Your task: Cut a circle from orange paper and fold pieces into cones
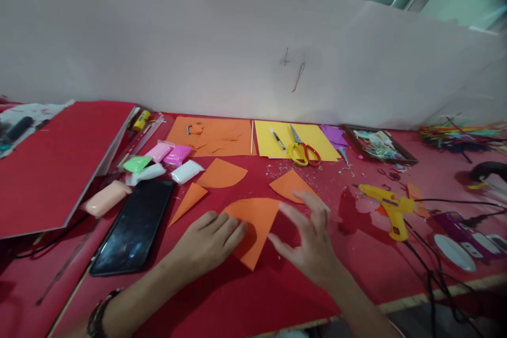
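A fan-shaped piece of orange paper [259, 227] lies on the red table in front of me. My left hand [216, 237] rests over its left side, fingers curled together onto the paper; the fingertips are hidden. At the paper's right edge, my right hand [312, 243] hovers with thumb and fingers spread, holding nothing. Beyond the hands are a second rounded orange piece [224, 174] and another orange wedge [289, 185], the latter partly behind my right fingers. A narrow folded-looking orange piece [189, 202] sits left of the large one.
A black phone [132, 227] and soft clay packets [146, 172] are at the left. Scissors [303, 153] and a pen [279, 140] lie on a yellow sheet [322, 142], beside an orange sheet [225, 137]. At the right, a yellow glue gun [390, 208] trails black cables.
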A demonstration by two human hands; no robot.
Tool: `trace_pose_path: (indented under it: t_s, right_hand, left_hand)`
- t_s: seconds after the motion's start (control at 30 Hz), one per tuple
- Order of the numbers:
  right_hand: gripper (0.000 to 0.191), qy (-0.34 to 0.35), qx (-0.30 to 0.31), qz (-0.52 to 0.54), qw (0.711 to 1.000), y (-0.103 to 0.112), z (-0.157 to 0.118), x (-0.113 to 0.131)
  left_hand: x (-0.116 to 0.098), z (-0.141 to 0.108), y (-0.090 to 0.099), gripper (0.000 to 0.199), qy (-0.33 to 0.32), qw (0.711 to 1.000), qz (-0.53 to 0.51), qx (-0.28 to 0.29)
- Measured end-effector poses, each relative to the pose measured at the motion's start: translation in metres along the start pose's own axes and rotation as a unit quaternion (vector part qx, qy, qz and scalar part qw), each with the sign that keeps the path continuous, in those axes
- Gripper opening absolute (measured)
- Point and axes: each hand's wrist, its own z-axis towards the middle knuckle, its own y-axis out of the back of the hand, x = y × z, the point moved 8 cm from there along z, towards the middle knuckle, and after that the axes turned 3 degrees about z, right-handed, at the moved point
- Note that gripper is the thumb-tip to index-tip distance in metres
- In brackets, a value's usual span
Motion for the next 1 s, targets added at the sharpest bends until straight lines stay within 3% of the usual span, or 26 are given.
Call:
trace_pose_path:
  t_s: [0.1,0.17,0.27,0.37,0.43,0.53,0.8,1.0]
  right_hand:
    - [0.033,0.050,0.058,-0.065,0.995,-0.025,-0.022,0.019]
    - [0.024,0.069,0.077,-0.081,0.991,-0.042,-0.035,0.029]
    - [0.019,0.088,0.081,-0.100,0.988,-0.059,-0.044,0.036]
    - [0.022,0.046,0.140,-0.061,0.987,-0.070,-0.045,0.024]
    - [0.019,-0.010,0.171,-0.015,0.985,-0.071,-0.046,0.010]
    - [0.016,-0.077,0.170,0.052,0.981,-0.066,-0.049,-0.005]
    - [0.014,-0.157,0.152,0.130,0.967,-0.059,-0.058,-0.025]
    - [0.012,-0.195,0.139,0.166,0.957,-0.057,-0.051,-0.030]
  left_hand:
    - [-0.003,0.002,-0.030,0.014,0.046,0.993,0.000,0.104]
    - [-0.006,0.002,-0.041,0.011,0.061,0.988,-0.008,0.142]
    - [-0.012,0.000,-0.045,0.009,0.057,0.986,-0.004,0.156]
    - [-0.020,-0.001,-0.047,0.010,0.024,0.987,-0.034,0.153]
    - [-0.023,-0.003,-0.050,0.010,0.013,0.984,-0.080,0.156]
    - [-0.023,-0.006,-0.054,0.010,0.016,0.979,-0.133,0.156]
    - [-0.021,-0.009,-0.052,0.011,0.030,0.973,-0.176,0.147]
    - [-0.016,-0.011,-0.054,0.021,0.067,0.960,-0.202,0.181]
